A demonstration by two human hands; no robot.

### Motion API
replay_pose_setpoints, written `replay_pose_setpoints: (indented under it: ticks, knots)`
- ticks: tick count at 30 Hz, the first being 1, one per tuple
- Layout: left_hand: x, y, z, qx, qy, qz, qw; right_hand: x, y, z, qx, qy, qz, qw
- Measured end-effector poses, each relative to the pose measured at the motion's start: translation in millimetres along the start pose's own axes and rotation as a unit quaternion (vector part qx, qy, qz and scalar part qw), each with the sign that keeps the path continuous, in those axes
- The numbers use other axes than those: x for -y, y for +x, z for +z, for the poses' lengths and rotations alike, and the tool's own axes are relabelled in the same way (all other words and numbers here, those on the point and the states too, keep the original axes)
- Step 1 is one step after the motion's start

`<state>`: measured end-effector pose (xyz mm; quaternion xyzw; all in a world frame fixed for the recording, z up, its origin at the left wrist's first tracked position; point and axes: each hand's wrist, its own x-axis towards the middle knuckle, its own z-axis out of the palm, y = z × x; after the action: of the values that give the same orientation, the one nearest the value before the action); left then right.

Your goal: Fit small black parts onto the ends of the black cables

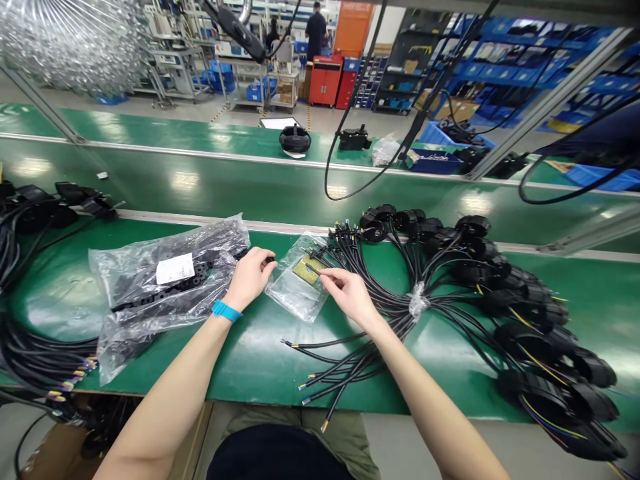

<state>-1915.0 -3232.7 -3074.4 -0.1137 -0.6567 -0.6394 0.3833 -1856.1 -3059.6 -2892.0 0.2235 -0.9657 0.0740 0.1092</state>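
- Black sheathed cables (385, 327) are bunched at a clear tie (418, 301) on the green belt (260, 353), with round black connectors (530, 340) fanned to the right and stripped coloured wire ends (325, 387) laid toward the near edge.
- The right hand (350, 298) is closed narrow, with one thin cable end (313, 269) pinched between thumb and fingertips over a clear plastic pouch (295, 287).
- The left hand (249, 278) is curled narrow, a dark tip showing at the fingers; what is held cannot be told. A blue wristband (226, 311) is worn on that wrist.
- The cables are judged light and flexible but springy, best taken close to the tip; the connectors are judged heavier and rigid.
- The thin pouch is expected to slip.
- A clear bag of black parts (170, 287) lies to the left, and coiled cables (35, 353) are heaped beyond it.
- A second belt (200, 137) is seen farther off, then a red cabinet (325, 80), blue shelving (525, 67) and a standing co-worker (316, 30).
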Motion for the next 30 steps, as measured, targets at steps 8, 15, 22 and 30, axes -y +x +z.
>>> replay_pose_setpoints:
  ticks: [8, 15, 22, 30]
  knots:
    - [-5, 4, 5.7, 0.013, -0.188, -0.135, 0.973, -25, -5, 21, -0.129, -0.322, -0.165, 0.923]
    - [-17, 1, 10.7, 0.047, -0.315, -0.192, 0.928, -24, -3, 17, 0.029, -0.452, -0.151, 0.879]
    - [-38, -2, 9.1, 0.107, -0.568, -0.265, 0.772, -2, -15, 6, -0.101, -0.115, -0.127, 0.980]
    - [-54, -11, 18.6, 0.150, -0.611, -0.253, 0.735, 4, -20, 6, -0.066, -0.028, -0.097, 0.993]
